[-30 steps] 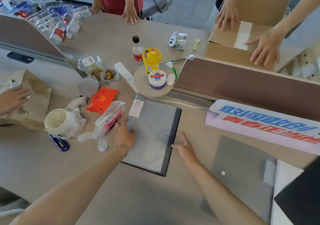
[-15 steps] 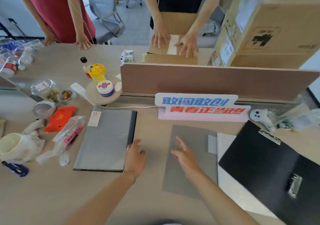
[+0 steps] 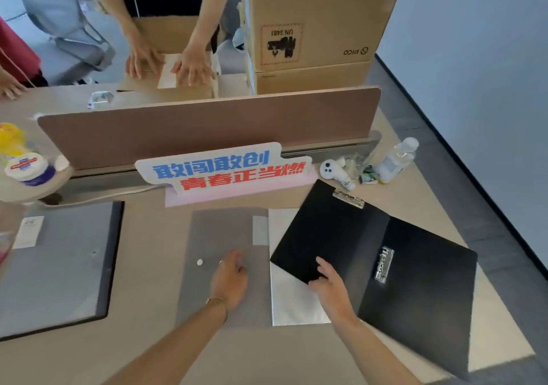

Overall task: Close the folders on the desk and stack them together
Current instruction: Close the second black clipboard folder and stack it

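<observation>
Three folders lie on the counter [image 3: 154,352]. The black folder [image 3: 385,269] lies open and skewed at about 3 o'clock from the middle of the view, its two leaves spread flat, one metal clip [image 3: 348,198] at the top edge of its left leaf and a second metal clamp [image 3: 384,264] near the spine. Its left leaf overlaps a white sheet [image 3: 292,301] that lies under it. The right hand [image 3: 329,286] rests on the near corner of that left leaf, fingers loosely spread and thumb at the edge; whether it pinches the leaf or only presses on it, I cannot tell.

Just to the left, at the centre, lies the grey folder [image 3: 219,236], closed and flat, with a small white dot on its cover and its right edge touching the white sheet. The left hand [image 3: 229,281] lies on this cover, palm down, fingers slightly curled and holding nothing; a thin bracelet shows at the wrist.

At 9 o'clock, well apart from the others, the dark-spined folder [image 3: 62,266] lies closed with a small white label near its upper left corner.

At 12 o'clock a sign [image 3: 222,171] with blue and red characters leans against the brown divider [image 3: 207,126]. Beyond the divider another person's two hands press on a cardboard box [image 3: 169,85], and larger cartons [image 3: 311,28] stand stacked at 1 o'clock. A clear bottle [image 3: 397,159] lies at 2 o'clock, near the end of the divider.
</observation>
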The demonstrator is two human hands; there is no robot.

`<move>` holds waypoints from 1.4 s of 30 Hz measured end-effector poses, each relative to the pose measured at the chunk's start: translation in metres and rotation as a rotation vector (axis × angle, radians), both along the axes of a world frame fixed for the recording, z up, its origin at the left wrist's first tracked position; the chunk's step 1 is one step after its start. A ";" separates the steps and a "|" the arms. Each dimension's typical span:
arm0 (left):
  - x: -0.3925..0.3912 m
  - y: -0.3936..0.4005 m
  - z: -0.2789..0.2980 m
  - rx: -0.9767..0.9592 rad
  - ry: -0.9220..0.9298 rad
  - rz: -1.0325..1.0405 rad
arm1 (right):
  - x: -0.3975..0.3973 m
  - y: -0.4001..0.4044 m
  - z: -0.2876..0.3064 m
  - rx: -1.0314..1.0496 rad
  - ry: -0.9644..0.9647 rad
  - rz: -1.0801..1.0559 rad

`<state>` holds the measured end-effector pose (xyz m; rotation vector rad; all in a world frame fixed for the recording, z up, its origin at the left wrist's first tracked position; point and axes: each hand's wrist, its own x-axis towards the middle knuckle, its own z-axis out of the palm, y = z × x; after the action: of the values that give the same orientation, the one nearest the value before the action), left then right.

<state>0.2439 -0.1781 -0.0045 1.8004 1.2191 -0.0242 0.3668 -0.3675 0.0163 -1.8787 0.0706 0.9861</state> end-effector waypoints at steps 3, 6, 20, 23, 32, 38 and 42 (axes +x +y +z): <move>0.032 -0.013 -0.003 -0.002 0.020 -0.091 | 0.022 -0.036 -0.013 -0.059 -0.043 -0.045; 0.061 -0.021 -0.004 -0.014 0.037 -0.156 | 0.039 -0.060 -0.028 -0.163 -0.137 -0.064; 0.102 -0.026 -0.020 -0.064 0.078 -0.133 | 0.046 -0.100 -0.054 -0.244 -0.198 0.061; 0.092 -0.028 -0.009 -0.050 0.010 -0.137 | 0.048 -0.100 -0.052 -0.240 -0.213 0.076; 0.029 -0.043 0.051 -0.301 -0.290 0.031 | 0.036 -0.057 -0.024 -0.016 -0.111 0.032; 0.024 -0.056 0.082 -0.444 -0.449 0.016 | 0.030 -0.017 0.022 0.167 -0.164 0.134; 0.036 -0.080 0.098 -0.453 -0.495 -0.099 | 0.032 -0.010 0.066 0.090 -0.392 0.164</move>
<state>0.2799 -0.2576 0.0938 1.3574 0.7018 0.0790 0.3993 -0.3772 0.0825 -1.9833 -0.3595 0.6988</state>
